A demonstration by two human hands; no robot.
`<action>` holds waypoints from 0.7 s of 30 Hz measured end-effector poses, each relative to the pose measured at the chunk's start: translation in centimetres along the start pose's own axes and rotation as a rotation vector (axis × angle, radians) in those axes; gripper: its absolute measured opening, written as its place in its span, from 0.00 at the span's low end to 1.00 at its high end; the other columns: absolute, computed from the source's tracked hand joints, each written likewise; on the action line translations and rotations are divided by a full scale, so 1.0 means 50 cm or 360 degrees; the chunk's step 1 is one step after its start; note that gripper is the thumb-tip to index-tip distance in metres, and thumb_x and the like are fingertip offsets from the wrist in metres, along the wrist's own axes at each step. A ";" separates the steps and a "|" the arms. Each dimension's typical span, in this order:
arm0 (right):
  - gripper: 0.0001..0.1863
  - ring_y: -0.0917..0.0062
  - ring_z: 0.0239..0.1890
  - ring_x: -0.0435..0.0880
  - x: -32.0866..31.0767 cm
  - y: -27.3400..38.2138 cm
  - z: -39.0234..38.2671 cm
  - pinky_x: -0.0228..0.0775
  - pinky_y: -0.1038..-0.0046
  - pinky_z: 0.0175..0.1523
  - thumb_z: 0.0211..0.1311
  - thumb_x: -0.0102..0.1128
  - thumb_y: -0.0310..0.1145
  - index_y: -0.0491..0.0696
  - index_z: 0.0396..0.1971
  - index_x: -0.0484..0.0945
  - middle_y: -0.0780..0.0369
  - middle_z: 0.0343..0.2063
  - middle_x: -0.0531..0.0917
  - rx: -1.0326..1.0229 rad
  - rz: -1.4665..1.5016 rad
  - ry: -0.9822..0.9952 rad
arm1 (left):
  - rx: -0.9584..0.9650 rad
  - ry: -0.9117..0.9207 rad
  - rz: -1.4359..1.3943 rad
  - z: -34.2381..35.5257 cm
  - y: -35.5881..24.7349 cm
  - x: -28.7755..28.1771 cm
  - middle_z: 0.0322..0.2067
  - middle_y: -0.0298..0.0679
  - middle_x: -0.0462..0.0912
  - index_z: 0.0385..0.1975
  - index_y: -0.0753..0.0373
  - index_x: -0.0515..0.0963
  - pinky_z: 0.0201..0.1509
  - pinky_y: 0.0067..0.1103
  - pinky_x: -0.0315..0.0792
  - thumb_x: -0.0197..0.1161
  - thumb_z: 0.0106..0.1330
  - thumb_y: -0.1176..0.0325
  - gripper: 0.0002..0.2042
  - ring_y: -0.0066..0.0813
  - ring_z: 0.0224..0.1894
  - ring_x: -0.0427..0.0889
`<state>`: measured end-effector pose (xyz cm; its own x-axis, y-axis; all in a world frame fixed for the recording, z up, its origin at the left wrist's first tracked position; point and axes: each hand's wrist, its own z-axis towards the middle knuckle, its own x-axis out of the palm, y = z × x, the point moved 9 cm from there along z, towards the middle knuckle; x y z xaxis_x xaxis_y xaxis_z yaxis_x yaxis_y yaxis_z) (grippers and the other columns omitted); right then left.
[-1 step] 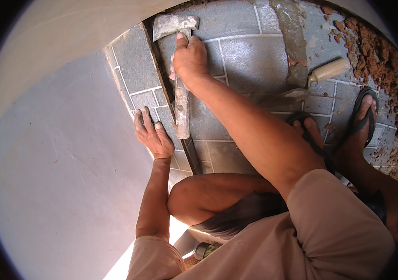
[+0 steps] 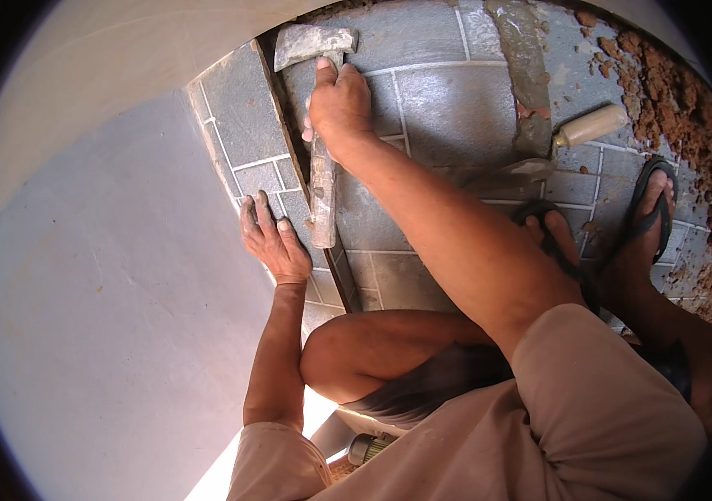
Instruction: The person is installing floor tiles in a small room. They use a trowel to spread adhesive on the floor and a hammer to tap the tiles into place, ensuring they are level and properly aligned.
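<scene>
Head view: gripping a hammer (image 2: 323, 200) in the right hand (image 2: 341, 104), clamped round the handle just below the tool's head. Resting the left hand (image 2: 276, 246) flat on grey tiles (image 2: 243, 108) beside a pale wall (image 2: 105, 250), with fingers a little apart and around nothing. Holding the hammer roughly along a long brown strip (image 2: 342, 280), between those tiles and the larger grey paving (image 2: 452, 108); cannot tell whether touching either. Compared with the frame just before, barely tilted, with the butt end a touch farther left; probably means a small wrist adjustment within a firm hold, not a full swing. Cannot make out any container or contents. Can see a wooden-handled trowel (image 2: 591, 125) at the right, near reddish-brown soil (image 2: 665, 100)
</scene>
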<state>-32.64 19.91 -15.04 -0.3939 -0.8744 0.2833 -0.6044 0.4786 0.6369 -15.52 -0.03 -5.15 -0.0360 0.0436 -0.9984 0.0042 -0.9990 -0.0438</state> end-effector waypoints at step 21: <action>0.27 0.51 0.24 0.90 -0.014 -0.010 0.026 0.85 0.61 0.22 0.80 0.56 0.47 0.31 0.40 0.77 0.39 0.35 0.86 -0.0153 -0.0260 0.0071 | 0.0012 -0.0006 -0.0028 0.005 -0.007 -0.003 0.77 0.57 0.62 0.79 0.62 0.64 0.81 0.45 0.48 0.37 0.85 0.50 0.31 0.55 0.79 0.58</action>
<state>-32.95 20.41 -16.47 -0.2639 -0.9434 0.2008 -0.5882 0.3224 0.7417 -15.77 0.31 -4.95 -0.0397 0.0611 -0.9973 -0.0037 -0.9981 -0.0610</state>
